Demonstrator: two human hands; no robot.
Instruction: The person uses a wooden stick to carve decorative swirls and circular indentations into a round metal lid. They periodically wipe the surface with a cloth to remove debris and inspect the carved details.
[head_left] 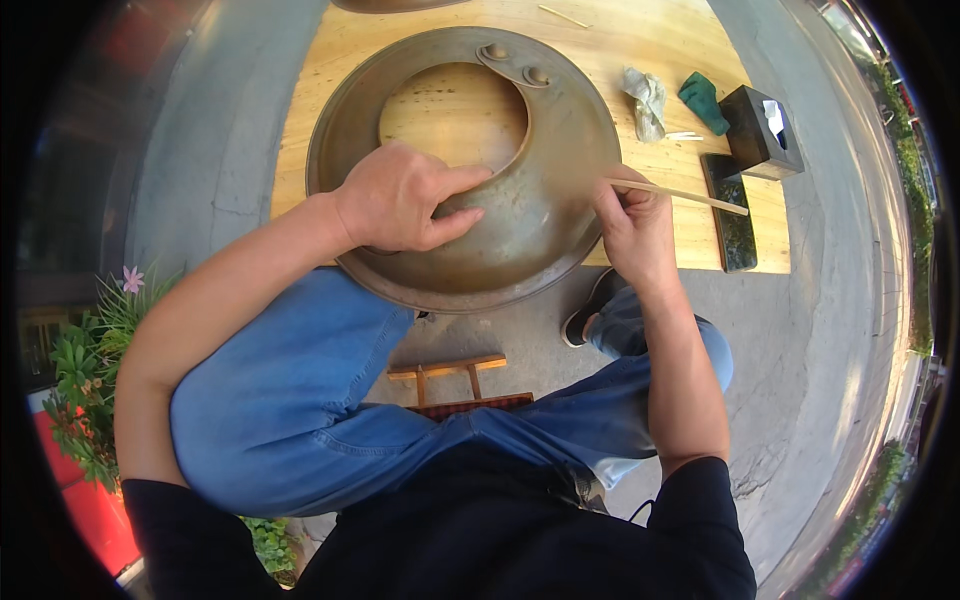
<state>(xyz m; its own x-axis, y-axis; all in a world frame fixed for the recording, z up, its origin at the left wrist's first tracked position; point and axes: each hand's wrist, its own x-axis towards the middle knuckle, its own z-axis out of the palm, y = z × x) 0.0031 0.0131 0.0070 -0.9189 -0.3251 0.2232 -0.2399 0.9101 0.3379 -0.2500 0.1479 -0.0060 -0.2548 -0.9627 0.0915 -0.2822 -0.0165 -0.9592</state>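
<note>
A wide, round, brownish metal wok-like piece (535, 240) with a large round opening leans over the near edge of the wooden table, above my lap. Two rivet heads (515, 65) show near its far rim. My left hand (405, 200) is on its left part, thumb and index finger stretched apart and the other fingers curled, with nothing visible in it. At the right rim my right hand (635, 215) pinches a thin wooden stick (690, 195), which points out to the right. A brown blur by those fingertips hides what the stick's left end looks like.
On the wooden table (690, 40) lie a crumpled cloth (645, 100), a dark green cloth (704, 102), a black tissue box (760, 130), a dark phone (731, 210) and a thin stick (563, 16). A small wooden stool (447, 368) shows between my legs. Plants (90, 390) stand at left.
</note>
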